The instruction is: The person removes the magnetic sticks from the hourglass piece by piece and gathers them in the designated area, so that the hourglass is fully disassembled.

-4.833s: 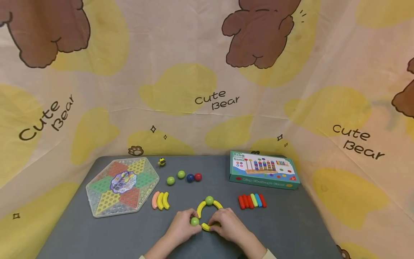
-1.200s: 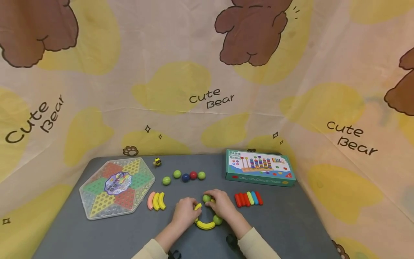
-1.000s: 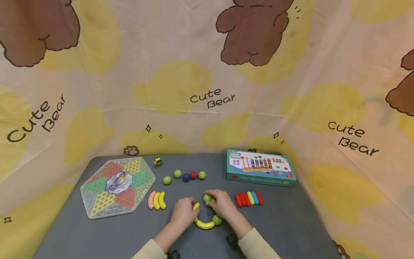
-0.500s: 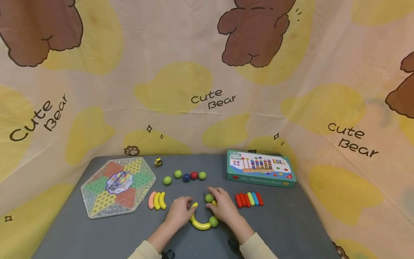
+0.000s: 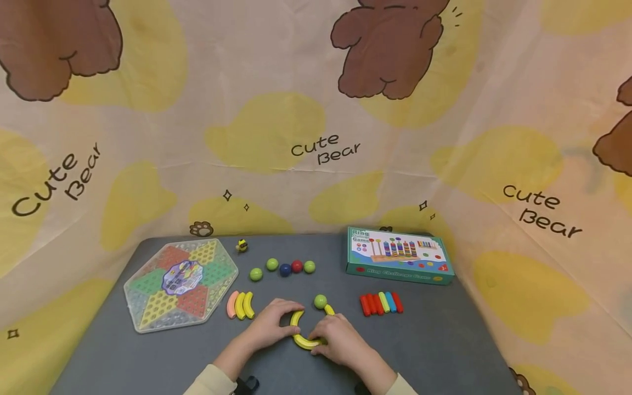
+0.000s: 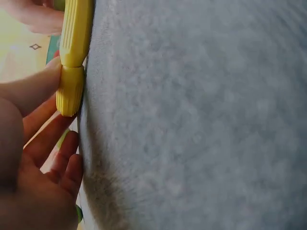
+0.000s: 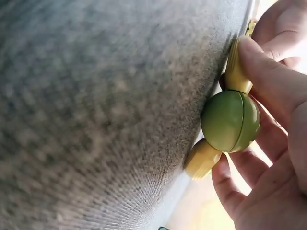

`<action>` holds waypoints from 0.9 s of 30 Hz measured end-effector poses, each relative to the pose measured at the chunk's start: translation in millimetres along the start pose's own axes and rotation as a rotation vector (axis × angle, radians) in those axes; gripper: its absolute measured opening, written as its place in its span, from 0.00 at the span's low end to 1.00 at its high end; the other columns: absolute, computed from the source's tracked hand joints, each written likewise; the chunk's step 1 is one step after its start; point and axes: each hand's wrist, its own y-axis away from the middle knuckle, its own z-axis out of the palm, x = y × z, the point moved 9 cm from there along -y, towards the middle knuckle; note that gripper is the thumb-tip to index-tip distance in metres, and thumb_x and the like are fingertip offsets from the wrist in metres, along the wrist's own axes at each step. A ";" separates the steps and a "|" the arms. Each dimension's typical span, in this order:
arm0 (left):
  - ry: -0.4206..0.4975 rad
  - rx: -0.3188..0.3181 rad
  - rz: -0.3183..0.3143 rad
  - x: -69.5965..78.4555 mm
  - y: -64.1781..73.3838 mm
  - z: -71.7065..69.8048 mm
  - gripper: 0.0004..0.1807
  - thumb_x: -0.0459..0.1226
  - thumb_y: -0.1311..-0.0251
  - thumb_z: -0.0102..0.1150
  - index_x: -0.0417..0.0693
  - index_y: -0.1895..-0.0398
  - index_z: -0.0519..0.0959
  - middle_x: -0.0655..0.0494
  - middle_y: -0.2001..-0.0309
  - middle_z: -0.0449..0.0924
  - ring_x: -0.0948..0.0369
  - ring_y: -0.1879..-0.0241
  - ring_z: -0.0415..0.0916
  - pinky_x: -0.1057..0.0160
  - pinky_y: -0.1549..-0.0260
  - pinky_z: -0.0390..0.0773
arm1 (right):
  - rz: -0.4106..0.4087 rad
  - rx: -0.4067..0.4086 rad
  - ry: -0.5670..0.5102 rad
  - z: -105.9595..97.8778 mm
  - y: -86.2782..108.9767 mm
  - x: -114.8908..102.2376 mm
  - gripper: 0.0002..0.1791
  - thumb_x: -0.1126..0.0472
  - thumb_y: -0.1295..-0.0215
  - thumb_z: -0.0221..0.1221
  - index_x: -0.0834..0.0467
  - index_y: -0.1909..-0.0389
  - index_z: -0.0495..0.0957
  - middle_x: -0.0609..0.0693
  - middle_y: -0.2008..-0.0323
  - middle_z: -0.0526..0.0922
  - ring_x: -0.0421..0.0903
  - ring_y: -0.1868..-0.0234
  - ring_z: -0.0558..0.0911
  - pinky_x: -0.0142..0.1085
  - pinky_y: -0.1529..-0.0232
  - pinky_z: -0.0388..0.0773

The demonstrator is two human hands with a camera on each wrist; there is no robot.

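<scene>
On the grey table, curved yellow rods and green balls form a ring open at its far side. My left hand [image 5: 269,325] grips the left curved yellow rod [image 5: 296,318], thumb by its near end and index finger by its far end. In the left wrist view, the thumb touches where this rod meets the near curved rod [image 6: 76,33]. My right hand [image 5: 338,340] pinches the near rod's right end. The right wrist view shows a green ball [image 7: 230,120] joining it to another yellow rod [image 7: 202,160]. At the far side, another green ball [image 5: 320,302] sits by the right rod's tip.
Green, blue and red balls [image 5: 285,270] lie behind the ring. Left are curved rods [image 5: 240,305] and a hexagonal game board [image 5: 182,285]; right are short straight rods [image 5: 382,303] and a green game box [image 5: 401,257]. A small bee figure [image 5: 241,245] stands at the back.
My right hand has left the far green ball and moved down to the ring's near right side. My left hand has shifted slightly left, and the ring's far gap has widened.
</scene>
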 end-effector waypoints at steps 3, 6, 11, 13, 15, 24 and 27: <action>-0.017 0.030 -0.028 -1.9 -0.4 -1.2 0.26 0.46 0.37 0.68 0.53 0.36 0.79 0.58 0.39 0.80 0.53 0.38 0.73 0.43 0.39 0.72 | 0.001 -0.026 0.008 2.7 1.5 1.0 0.09 0.52 0.45 0.75 0.41 0.63 0.89 0.30 0.66 0.85 0.28 0.61 0.79 0.34 0.52 0.73; -0.023 0.045 -0.052 -2.2 0.1 -4.7 0.26 0.45 0.37 0.68 0.51 0.36 0.79 0.56 0.39 0.80 0.51 0.38 0.73 0.43 0.39 0.72 | -0.001 -0.045 0.010 3.9 4.1 1.7 0.09 0.53 0.45 0.75 0.42 0.63 0.89 0.29 0.66 0.84 0.28 0.60 0.79 0.34 0.50 0.73; -0.029 0.024 -0.039 0.5 0.3 -7.1 0.32 0.46 0.42 0.73 0.46 0.35 0.77 0.50 0.36 0.77 0.48 0.36 0.71 0.41 0.38 0.70 | -0.005 -0.043 0.008 2.5 6.4 1.5 0.08 0.52 0.44 0.74 0.41 0.62 0.89 0.29 0.65 0.84 0.28 0.59 0.79 0.35 0.47 0.74; -0.042 0.002 -0.031 1.7 0.1 -5.7 0.36 0.46 0.45 0.75 0.45 0.34 0.75 0.49 0.35 0.76 0.47 0.35 0.70 0.41 0.37 0.69 | -0.002 -0.047 0.004 2.5 6.5 1.5 0.08 0.52 0.44 0.74 0.42 0.62 0.89 0.29 0.65 0.84 0.28 0.59 0.79 0.35 0.47 0.74; -0.055 -0.018 -0.027 2.8 -0.4 -4.0 0.38 0.45 0.48 0.76 0.44 0.34 0.75 0.48 0.35 0.75 0.47 0.34 0.70 0.41 0.37 0.69 | 0.003 -0.059 -0.002 2.8 6.6 1.3 0.09 0.53 0.45 0.74 0.42 0.63 0.89 0.29 0.65 0.84 0.28 0.60 0.79 0.34 0.48 0.73; -0.105 0.073 -0.071 1.1 2.3 -22.6 0.36 0.41 0.49 0.77 0.39 0.36 0.76 0.47 0.38 0.77 0.46 0.37 0.71 0.42 0.39 0.72 | 0.015 -0.077 0.005 3.5 6.9 0.6 0.09 0.53 0.45 0.75 0.42 0.62 0.89 0.30 0.65 0.84 0.28 0.60 0.79 0.34 0.49 0.74; -0.113 0.131 -0.094 -2.2 5.8 -37.8 0.36 0.40 0.50 0.78 0.38 0.37 0.77 0.47 0.39 0.77 0.47 0.38 0.72 0.43 0.40 0.73 | 0.010 -0.067 0.012 1.8 6.3 1.3 0.09 0.53 0.44 0.74 0.42 0.62 0.89 0.30 0.65 0.85 0.29 0.60 0.79 0.34 0.49 0.74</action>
